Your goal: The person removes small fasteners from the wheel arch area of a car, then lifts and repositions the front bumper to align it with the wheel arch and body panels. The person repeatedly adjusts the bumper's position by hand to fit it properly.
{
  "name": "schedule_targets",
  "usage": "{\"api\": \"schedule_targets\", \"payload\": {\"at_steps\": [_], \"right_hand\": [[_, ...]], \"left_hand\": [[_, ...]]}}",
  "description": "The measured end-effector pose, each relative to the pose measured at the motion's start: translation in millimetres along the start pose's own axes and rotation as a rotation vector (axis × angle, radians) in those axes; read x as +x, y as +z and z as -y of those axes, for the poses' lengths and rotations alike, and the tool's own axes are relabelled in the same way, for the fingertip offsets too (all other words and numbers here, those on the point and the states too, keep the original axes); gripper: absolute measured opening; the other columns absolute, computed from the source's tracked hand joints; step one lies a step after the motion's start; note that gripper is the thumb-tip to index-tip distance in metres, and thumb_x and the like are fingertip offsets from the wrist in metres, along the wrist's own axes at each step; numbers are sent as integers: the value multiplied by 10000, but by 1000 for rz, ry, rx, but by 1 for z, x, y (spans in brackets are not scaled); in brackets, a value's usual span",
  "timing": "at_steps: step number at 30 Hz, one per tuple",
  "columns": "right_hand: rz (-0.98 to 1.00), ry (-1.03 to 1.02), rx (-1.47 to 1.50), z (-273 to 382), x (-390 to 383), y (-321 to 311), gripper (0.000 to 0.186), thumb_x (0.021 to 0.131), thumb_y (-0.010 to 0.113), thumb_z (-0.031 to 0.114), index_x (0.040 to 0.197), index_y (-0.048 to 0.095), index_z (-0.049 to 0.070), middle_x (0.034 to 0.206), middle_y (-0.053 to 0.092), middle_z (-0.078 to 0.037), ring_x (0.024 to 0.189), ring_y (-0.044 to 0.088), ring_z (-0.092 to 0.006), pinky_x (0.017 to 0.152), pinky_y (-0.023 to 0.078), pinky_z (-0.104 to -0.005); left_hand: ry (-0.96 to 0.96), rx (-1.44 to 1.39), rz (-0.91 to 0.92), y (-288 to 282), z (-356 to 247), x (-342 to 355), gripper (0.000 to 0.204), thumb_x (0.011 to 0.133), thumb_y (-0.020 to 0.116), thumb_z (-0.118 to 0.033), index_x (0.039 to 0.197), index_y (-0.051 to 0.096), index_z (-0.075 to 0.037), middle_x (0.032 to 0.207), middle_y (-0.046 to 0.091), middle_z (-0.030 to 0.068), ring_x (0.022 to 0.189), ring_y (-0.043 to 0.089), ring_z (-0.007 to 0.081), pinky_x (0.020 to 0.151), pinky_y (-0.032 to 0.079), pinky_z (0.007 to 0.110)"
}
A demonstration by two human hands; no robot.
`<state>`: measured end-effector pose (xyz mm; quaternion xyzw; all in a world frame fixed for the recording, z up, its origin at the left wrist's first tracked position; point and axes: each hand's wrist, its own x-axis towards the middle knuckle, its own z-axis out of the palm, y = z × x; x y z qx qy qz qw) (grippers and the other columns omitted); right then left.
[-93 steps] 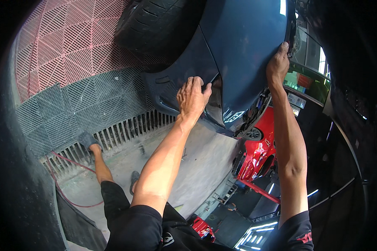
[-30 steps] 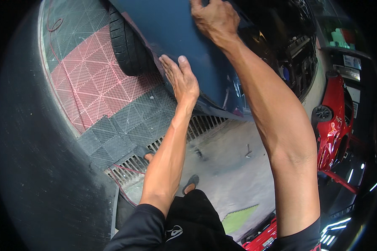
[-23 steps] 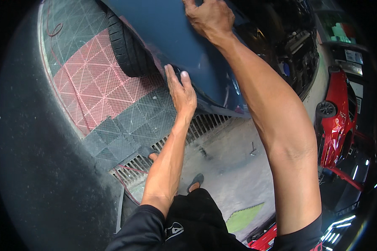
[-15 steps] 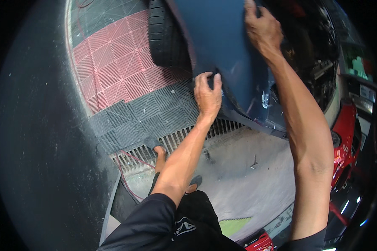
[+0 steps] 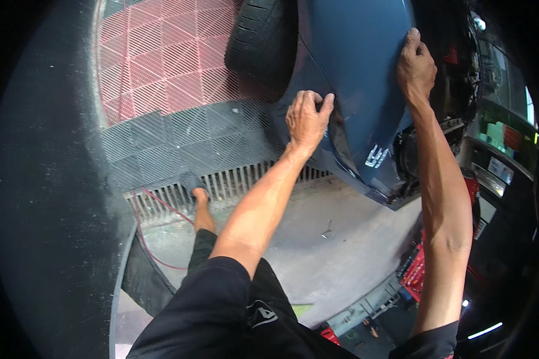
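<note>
A blue car fender [image 5: 362,66] slopes down beside the open engine bay. My right hand [image 5: 417,69] is closed over the fender's upper edge, next to the engine bay. Lower and to the left, my left hand [image 5: 307,121] curls at the corner of the blue bumper [image 5: 310,72], where a thin seam meets the dark headlight opening [image 5: 342,143]. Its thumb reaches that corner; the palm hides what the fingertips touch. Clear, shiny tape or film [image 5: 377,157] lies on the panel near its front end.
A black tyre [image 5: 259,45] stands left of the bumper, over red and grey grid floor tiles [image 5: 167,60]. A slotted floor drain [image 5: 239,182] runs below. A thin red hose [image 5: 142,233] and a small metal tool [image 5: 327,228] lie on the floor. Red equipment [image 5: 414,272] stands at right.
My view has shifted, showing more of the panel's front end and the red equipment. Both hands stay at the car; the right one is further along the fender edge, toward the front.
</note>
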<state>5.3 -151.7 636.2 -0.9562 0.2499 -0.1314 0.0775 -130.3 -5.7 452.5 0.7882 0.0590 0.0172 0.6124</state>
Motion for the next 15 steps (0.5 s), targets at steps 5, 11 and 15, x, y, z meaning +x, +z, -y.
{"api": "schedule_targets", "payload": {"at_steps": [5, 11, 15], "right_hand": [[3, -53, -36, -4, -1, -4, 844, 1017, 334, 745, 1310, 712, 50, 1222, 727, -286, 1228, 649, -479, 1077, 470, -526], [7, -126, -37, 3, -5, -5, 879, 1044, 311, 708, 1233, 711, -52, 1180, 712, -336, 1194, 640, -512, 1049, 468, -524], [-2, -109, -47, -2, 1, -3, 873, 1028, 324, 738, 1324, 703, 10, 1219, 713, -318, 1201, 639, -513, 1059, 467, -520]], "left_hand": [[-7, -20, 7, -1, 0, 0, 428, 962, 746, -436, 867, 639, -32, 877, 663, 121, 759, 652, 284, 694, 519, 445], [0, 13, 57, -3, 11, -3, 427, 944, 759, -441, 830, 619, -54, 833, 652, 105, 758, 644, 284, 695, 516, 453], [-20, 196, 262, -8, 36, -32, 440, 912, 797, -472, 849, 650, -62, 894, 686, 121, 883, 686, 326, 805, 530, 489]]}}
